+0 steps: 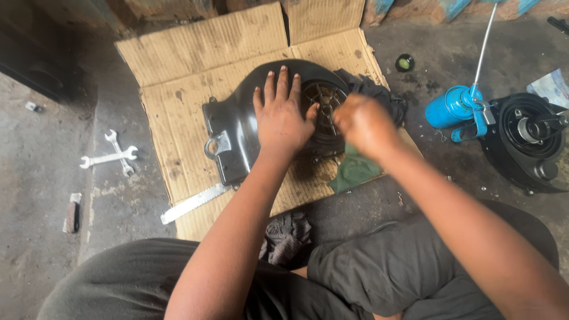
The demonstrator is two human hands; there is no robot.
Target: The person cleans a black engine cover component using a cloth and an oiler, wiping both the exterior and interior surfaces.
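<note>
Two hands on a black engine cover (237,127), centre frame, lying on flattened cardboard (195,53) over a stained, gritty concrete floor (41,178). Left hand (281,115) flat, fingers spread, pressing on cover. Right hand (363,123) blurred, grip pressed together over a green rag (354,170). Crossed spanners (115,155) on floor at left, hacksaw blade (192,203) at cardboard's lower edge. Blue pump (455,106) and black housing (524,142) at right.

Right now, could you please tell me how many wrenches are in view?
2: both wrenches lie crossed on the concrete floor, left of the cardboard. Others may be hidden.
</note>
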